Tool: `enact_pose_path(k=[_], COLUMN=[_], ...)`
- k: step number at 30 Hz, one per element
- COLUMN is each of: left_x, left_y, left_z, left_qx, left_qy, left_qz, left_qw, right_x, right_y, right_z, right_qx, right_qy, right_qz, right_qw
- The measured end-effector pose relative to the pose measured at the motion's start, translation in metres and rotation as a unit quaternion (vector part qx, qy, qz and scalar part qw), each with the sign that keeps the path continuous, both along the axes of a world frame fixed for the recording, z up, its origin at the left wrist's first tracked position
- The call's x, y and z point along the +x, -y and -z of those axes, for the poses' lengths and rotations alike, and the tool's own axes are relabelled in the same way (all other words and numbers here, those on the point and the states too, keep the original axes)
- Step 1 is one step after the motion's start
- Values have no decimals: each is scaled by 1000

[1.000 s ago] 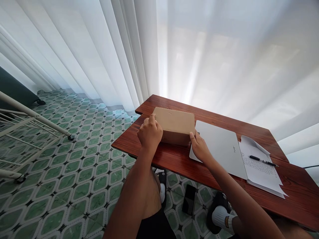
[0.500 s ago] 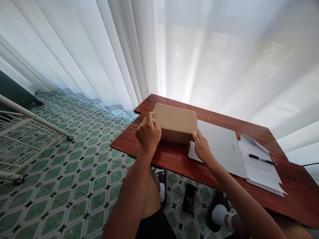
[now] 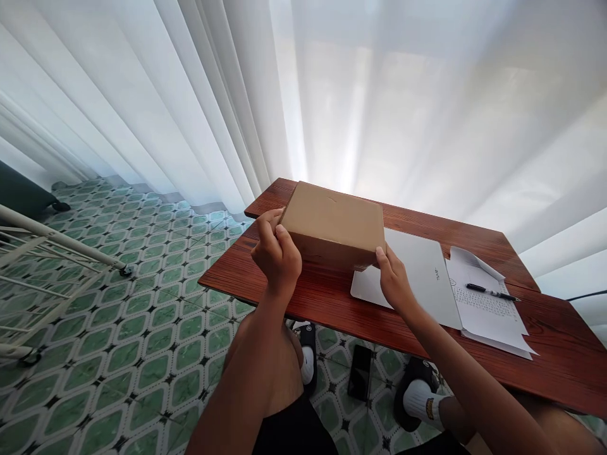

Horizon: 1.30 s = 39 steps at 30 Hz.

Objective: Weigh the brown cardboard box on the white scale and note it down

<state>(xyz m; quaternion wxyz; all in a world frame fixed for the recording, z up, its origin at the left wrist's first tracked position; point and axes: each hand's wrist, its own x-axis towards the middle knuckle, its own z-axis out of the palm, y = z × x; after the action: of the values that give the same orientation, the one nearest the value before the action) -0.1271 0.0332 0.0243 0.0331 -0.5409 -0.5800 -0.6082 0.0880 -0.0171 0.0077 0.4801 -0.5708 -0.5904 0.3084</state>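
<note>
Between my two hands is a closed brown cardboard box (image 3: 334,218), tilted slightly and held over the red-brown wooden table (image 3: 327,294). My left hand (image 3: 277,249) grips its left end, thumb near the top edge and fingers curled round the side. At the front right corner my right hand (image 3: 394,273) is closed on the box, thumb on the front and fingers partly hidden. Below and to the right, a silver laptop (image 3: 420,272) lies with its lid down, partly covered by the right hand.
Written sheets of paper (image 3: 493,319) lie right of the laptop, a black pen (image 3: 493,292) on top. A black phone (image 3: 360,373) is on the tiled floor (image 3: 156,341) between my feet. A white wheeled rack (image 3: 61,237) stands left; white curtains (image 3: 370,114) hang behind the table.
The box has come up off the table and nearer to me, looking larger. My left hand has shifted its grip from the top corner to the left side. The view has turned slightly.
</note>
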Motion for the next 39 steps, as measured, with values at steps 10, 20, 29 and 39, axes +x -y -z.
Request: enact_pose_path(k=[10, 20, 29, 39], left_x=[23, 59, 91, 105], left_y=[11, 14, 14, 15], left_z=[-2, -2, 0, 16], left_qx=[65, 62, 5, -70], left_qy=[39, 64, 71, 87], left_qz=[153, 296, 429, 534], left_qw=[985, 951, 901, 838], right_x=[41, 97, 145, 180], right_y=[21, 40, 56, 72], right_z=[-11, -12, 1, 4], right_qx=[20, 54, 68, 64], right_qy=[-44, -40, 0, 81], right_qz=[33, 98, 179, 266], right_qw=[998, 993, 981, 958])
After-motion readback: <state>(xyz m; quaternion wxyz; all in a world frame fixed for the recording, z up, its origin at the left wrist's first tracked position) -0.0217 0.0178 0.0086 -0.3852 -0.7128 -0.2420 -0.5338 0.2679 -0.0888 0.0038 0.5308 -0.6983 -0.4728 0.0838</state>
